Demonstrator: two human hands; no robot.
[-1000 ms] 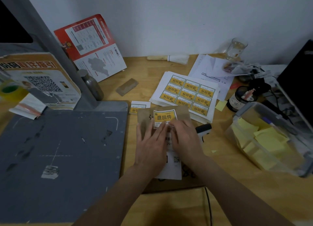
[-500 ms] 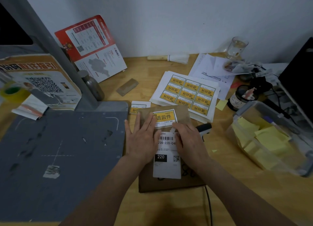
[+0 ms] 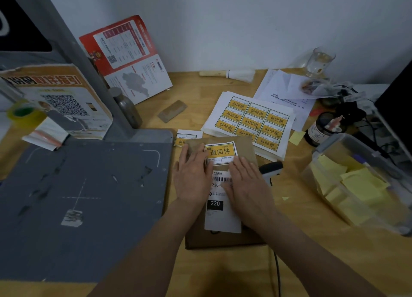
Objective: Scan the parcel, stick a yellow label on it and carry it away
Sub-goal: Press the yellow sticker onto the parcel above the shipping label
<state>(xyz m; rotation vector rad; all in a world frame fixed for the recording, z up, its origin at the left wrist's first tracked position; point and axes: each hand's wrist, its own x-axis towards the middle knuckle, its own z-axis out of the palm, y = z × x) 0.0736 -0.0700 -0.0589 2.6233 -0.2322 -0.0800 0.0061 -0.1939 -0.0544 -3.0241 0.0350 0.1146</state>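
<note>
A flat brown parcel [image 3: 225, 238] lies on the wooden desk right of the grey scanning mat. A yellow label [image 3: 221, 152] is stuck at its top, above a white shipping label [image 3: 219, 216] with a barcode and "220". My left hand [image 3: 192, 178] lies flat on the parcel's left side, fingertips at the yellow label's left edge. My right hand [image 3: 247, 183] lies flat on the right side, fingertips at the label's lower right corner, covering part of the barcode. A handheld scanner [image 3: 270, 168] peeks out right of my right hand.
A sheet of yellow labels [image 3: 254, 121] lies behind the parcel, a loose label [image 3: 186, 137] at its top left. The grey mat [image 3: 78, 203] and post [image 3: 73, 51] fill the left. A clear bin of yellow notes [image 3: 356, 185], jar [image 3: 321, 129], glass [image 3: 320, 61] stand right.
Both hands slid apart and down from the yellow label's lower edge, baring the label and more of the white shipping label. The parcel stayed in place.
</note>
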